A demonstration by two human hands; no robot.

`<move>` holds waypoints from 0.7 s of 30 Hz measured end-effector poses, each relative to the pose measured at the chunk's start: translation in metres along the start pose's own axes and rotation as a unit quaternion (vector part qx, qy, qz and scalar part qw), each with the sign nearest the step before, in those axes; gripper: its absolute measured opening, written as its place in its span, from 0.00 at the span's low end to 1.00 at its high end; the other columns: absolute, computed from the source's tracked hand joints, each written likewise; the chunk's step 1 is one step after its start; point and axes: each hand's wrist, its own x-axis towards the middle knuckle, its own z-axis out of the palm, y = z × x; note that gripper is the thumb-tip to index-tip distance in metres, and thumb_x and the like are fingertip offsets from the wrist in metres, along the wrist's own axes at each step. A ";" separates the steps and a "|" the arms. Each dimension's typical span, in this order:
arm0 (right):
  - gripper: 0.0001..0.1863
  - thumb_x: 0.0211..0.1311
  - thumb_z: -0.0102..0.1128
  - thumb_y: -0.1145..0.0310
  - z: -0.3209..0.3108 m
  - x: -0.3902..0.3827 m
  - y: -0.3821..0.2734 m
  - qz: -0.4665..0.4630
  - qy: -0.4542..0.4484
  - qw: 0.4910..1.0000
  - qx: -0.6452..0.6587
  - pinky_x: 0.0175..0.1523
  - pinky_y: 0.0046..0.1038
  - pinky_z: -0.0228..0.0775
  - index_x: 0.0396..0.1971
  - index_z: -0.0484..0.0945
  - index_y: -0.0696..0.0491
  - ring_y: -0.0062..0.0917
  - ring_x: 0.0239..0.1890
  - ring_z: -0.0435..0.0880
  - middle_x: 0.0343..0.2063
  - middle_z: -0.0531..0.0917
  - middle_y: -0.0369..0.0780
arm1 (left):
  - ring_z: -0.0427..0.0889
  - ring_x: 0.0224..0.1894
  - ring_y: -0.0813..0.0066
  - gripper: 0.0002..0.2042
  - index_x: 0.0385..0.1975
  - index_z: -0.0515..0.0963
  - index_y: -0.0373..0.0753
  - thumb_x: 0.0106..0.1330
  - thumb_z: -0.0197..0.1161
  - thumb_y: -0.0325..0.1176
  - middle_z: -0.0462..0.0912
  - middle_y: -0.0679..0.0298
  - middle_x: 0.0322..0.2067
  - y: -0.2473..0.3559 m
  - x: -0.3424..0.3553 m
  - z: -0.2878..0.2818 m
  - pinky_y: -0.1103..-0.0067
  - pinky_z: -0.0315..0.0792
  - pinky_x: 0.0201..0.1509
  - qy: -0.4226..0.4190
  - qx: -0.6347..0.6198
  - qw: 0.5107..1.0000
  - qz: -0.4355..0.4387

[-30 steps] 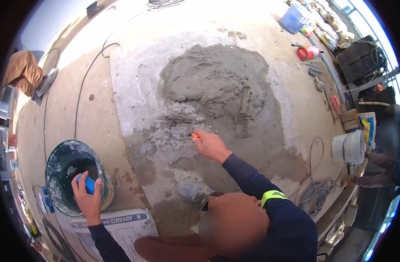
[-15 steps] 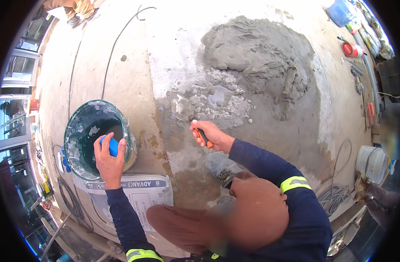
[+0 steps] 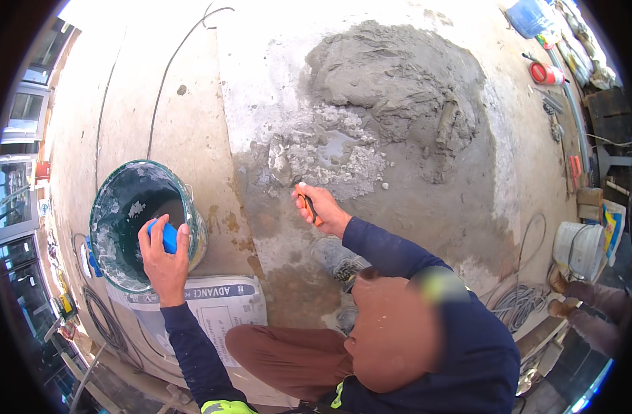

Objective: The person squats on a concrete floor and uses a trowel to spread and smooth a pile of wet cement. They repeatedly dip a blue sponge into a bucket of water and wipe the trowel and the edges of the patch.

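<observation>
My left hand [image 3: 165, 265] is closed round a small blue object [image 3: 169, 238], perhaps a cup or block, over the near rim of a dark green bucket [image 3: 99, 207]. The bucket's inside is smeared with pale residue, and some grey liquid shows in it. In my right hand [image 3: 324, 210] is a trowel [image 3: 306, 207] with an orange and black handle. Its blade end lies at the near left edge of a crumbly grey mix [image 3: 361, 162] and is hard to make out. A small puddle [image 3: 335, 147] sits in that mix. Beyond it spreads a large mound of wet mortar [image 3: 399, 72].
A printed paper sack [image 3: 226, 307] lies flat below the bucket. Cables [image 3: 109, 317] coil at the left, with another coil [image 3: 519, 307] at the right. A red container [image 3: 547, 74], blue container [image 3: 530, 18] and whitish bucket [image 3: 577, 248] line the right side. Another person's legs [image 3: 595, 310] show there.
The view has shifted slightly, so most things sit further left. Both hands keep their holds, the left at the bucket and the right at the mix. Another person's legs are now clearer at the right.
</observation>
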 end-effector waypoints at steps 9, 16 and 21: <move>0.18 0.83 0.52 0.53 -0.037 -0.004 -0.030 0.011 -0.083 0.969 0.232 0.20 0.16 0.67 0.47 0.75 0.55 0.15 0.21 0.74 0.30 0.78 0.34 | 0.82 0.58 0.48 0.20 0.56 0.84 0.40 0.69 0.75 0.42 0.79 0.50 0.57 0.000 0.003 0.003 0.61 0.77 0.60 0.001 -0.006 1.000 0.005; 0.20 0.85 0.47 0.52 0.005 -0.069 -0.055 0.053 -0.131 0.947 0.289 0.21 0.20 0.68 0.52 0.74 0.54 0.18 0.26 0.74 0.34 0.77 0.35 | 0.83 0.57 0.50 0.19 0.56 0.84 0.40 0.71 0.74 0.42 0.80 0.52 0.56 0.002 0.001 -0.004 0.62 0.77 0.60 0.014 0.014 1.000 -0.004; 0.15 0.81 0.54 0.52 0.052 -0.004 -0.042 0.046 -0.110 0.982 0.147 0.21 0.22 0.66 0.44 0.73 0.50 0.19 0.23 0.73 0.29 0.75 0.34 | 0.82 0.57 0.49 0.20 0.56 0.84 0.42 0.69 0.75 0.43 0.79 0.52 0.57 0.000 0.005 0.001 0.60 0.78 0.58 0.028 0.023 0.999 0.006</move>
